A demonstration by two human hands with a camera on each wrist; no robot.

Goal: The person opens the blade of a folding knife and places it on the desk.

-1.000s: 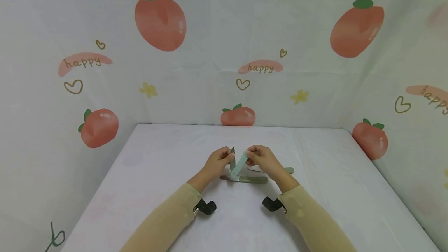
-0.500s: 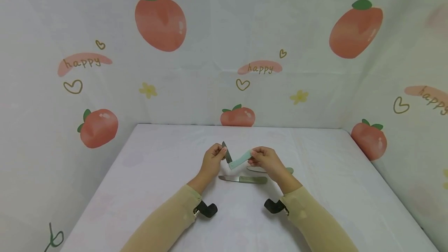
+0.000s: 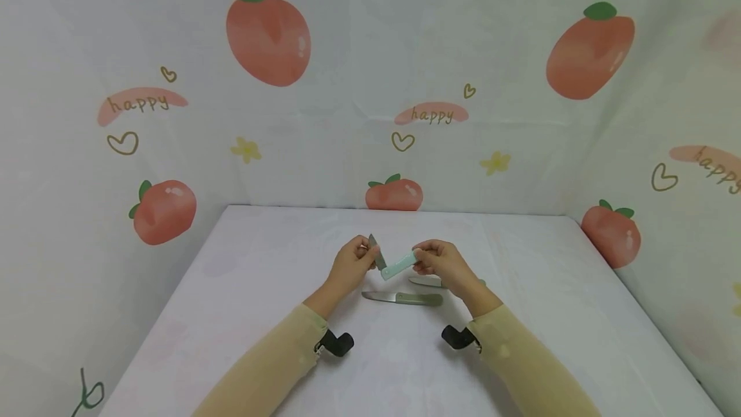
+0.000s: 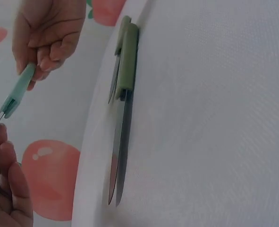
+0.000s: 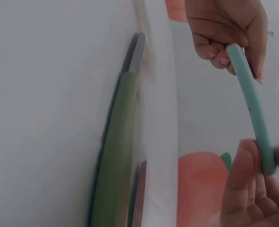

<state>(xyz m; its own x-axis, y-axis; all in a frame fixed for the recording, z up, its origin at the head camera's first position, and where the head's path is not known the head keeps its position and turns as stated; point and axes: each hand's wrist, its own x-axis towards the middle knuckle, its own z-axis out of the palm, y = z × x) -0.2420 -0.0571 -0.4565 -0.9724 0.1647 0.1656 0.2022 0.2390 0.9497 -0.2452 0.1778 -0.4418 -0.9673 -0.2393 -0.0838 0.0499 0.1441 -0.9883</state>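
A folding knife with a mint-green handle [image 3: 399, 266] is held up above the table between both hands, its blade [image 3: 376, 251] partly unfolded at an angle to the handle. My left hand [image 3: 350, 268] pinches the blade. With thumb and fingers my right hand [image 3: 448, 265] grips the far end of the handle, as the right wrist view also shows. Below them on the table lies an unfolded knife with an olive-green handle [image 3: 419, 299], blade to the left. Behind it is another unfolded knife [image 3: 425, 282], its handle mostly hidden by the right hand.
The table [image 3: 231, 327] has a white cover. At its back stands a white cloth wall [image 3: 347, 50] printed with fruit and hearts. A black wrist device [image 3: 338, 343] sticks out from the left sleeve, and another black device [image 3: 458, 338] from the right.
The mint-green folding knife has been lifted off the table area over the olive-green knife. The angle between its blade and handle has widened, and the hands have moved slightly apart.
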